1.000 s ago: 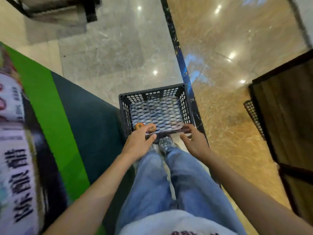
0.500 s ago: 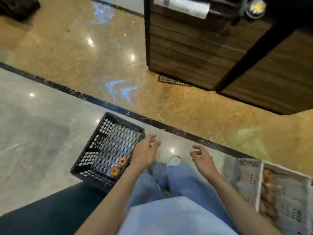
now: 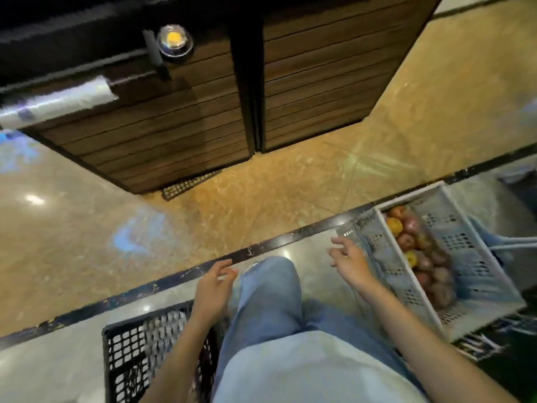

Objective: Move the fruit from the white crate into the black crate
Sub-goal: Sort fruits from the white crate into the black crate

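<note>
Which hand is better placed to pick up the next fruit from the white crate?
The right hand, probably. It hovers open beside the white crate, with the fruit just past its wall. The left hand is across the leg, over by the black crate.

head | single wide-angle view | looks steeply down, forward | black crate (image 3: 122, 344) left, white crate (image 3: 404, 266) right
</note>
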### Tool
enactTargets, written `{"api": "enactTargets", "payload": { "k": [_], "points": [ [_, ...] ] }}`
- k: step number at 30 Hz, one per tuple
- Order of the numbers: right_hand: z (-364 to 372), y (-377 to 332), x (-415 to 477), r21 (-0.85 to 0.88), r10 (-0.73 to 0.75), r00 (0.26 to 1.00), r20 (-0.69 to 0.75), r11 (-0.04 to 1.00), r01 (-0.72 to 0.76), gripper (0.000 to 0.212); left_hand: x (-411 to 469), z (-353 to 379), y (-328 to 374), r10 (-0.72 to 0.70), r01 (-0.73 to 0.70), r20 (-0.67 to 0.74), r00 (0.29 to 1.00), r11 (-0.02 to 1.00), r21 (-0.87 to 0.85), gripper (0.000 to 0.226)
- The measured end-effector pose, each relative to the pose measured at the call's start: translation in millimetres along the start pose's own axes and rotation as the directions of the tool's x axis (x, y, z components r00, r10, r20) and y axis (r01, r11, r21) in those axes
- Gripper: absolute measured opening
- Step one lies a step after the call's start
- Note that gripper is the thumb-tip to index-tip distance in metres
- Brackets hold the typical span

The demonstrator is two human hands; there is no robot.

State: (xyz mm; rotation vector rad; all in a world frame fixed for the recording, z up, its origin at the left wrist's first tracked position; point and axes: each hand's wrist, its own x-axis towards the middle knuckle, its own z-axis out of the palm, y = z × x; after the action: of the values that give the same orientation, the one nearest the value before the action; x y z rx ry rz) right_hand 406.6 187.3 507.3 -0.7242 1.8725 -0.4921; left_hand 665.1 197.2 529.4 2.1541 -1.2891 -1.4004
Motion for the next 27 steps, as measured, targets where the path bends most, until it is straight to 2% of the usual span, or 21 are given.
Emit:
{"api": "enactTargets", "payload": {
  "k": [3, 7, 11, 14, 18, 21, 27],
  "points": [
    [-22, -7, 23, 0.108, 0.055, 0.995, -0.078, 0.993, -0.047, 0.027, 32, 8, 38, 0.044, -0.049, 0.072, 0.996, 0.997, 0.065, 0.013],
    [-53, -16, 53, 0.25, 0.171, 0.969, -0.178, 0.96, -0.124, 0.028, 91, 35, 114, 0.103, -0.137, 0.229, 0.968, 0.981, 0.137, 0.02],
    [-84, -18, 67, 0.421, 0.33, 0.901, -0.281, 0.886, -0.193, 0.028, 142, 81, 204, 0.163, -0.289, 0.441, 0.883, 0.928, 0.234, 0.03],
    [-102, -12, 71, 0.553, 0.457, 0.825, -0.333, 0.803, -0.222, 0.025, 166, 121, 264, 0.209, -0.433, 0.563, 0.8, 0.851, 0.299, 0.031],
    [-113, 10, 71, 0.706, 0.615, 0.707, -0.35, 0.669, -0.233, 0.017, 181, 172, 322, 0.208, -0.553, 0.675, 0.708, 0.757, 0.347, 0.029],
    [-124, 24, 72, 0.772, 0.699, 0.631, -0.338, 0.589, -0.239, 0.025, 191, 210, 344, 0.175, -0.588, 0.724, 0.668, 0.72, 0.369, 0.029],
    [-172, 58, 97, 0.84, 0.782, 0.568, -0.257, 0.471, -0.269, 0.026, 184, 296, 375, 0.126, -0.641, 0.769, 0.627, 0.644, 0.418, 0.03]
  ]
}}
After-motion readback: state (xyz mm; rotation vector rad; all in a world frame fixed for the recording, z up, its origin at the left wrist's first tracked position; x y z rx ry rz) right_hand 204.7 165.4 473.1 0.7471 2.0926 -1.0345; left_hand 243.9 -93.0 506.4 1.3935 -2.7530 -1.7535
